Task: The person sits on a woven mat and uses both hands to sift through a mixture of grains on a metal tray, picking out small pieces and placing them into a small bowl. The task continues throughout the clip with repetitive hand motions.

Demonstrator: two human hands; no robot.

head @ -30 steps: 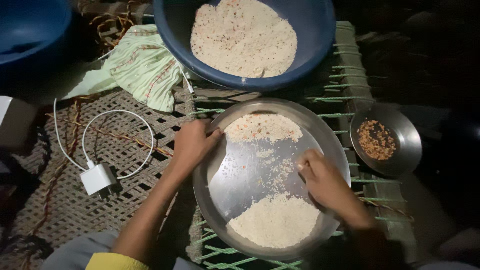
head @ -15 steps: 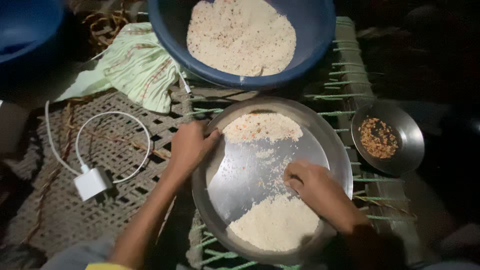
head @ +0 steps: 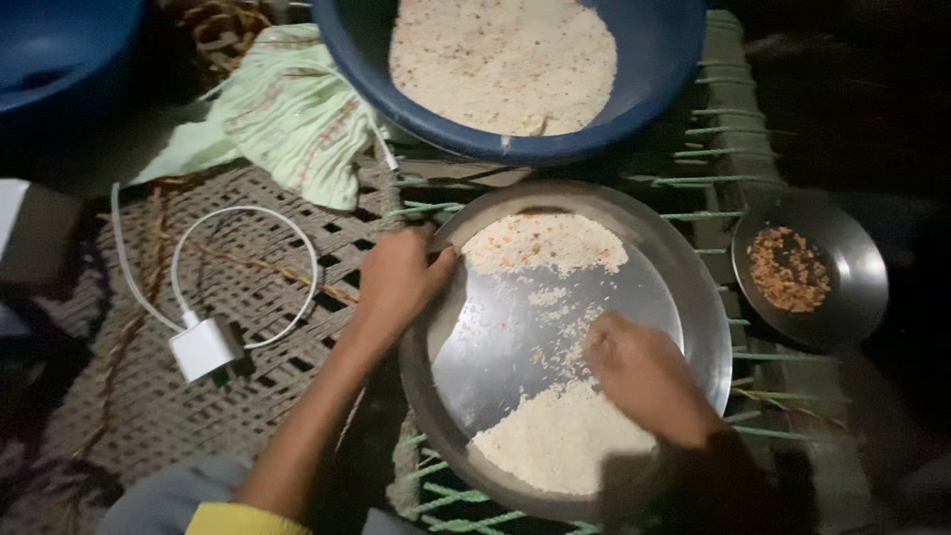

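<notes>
A large round steel plate (head: 684, 287) lies on a woven cot. It holds a far pile of rice with orange specks (head: 545, 243), a near pile of clean white rice (head: 560, 436), and scattered grains between them. My left hand (head: 401, 282) grips the plate's left rim. My right hand (head: 639, 372) rests on the plate with fingers curled over the scattered grains, touching the near pile's edge.
A blue basin of rice (head: 505, 59) stands beyond the plate. A small steel dish with orange-brown bits (head: 807, 267) sits at the right. A white charger with cable (head: 203, 347), a light green cloth (head: 282, 114) and another blue tub (head: 54, 45) lie left.
My right hand has slid from the plate's right side toward the middle, over the scattered grains. My left hand keeps its hold on the rim. The camera has shifted slightly.
</notes>
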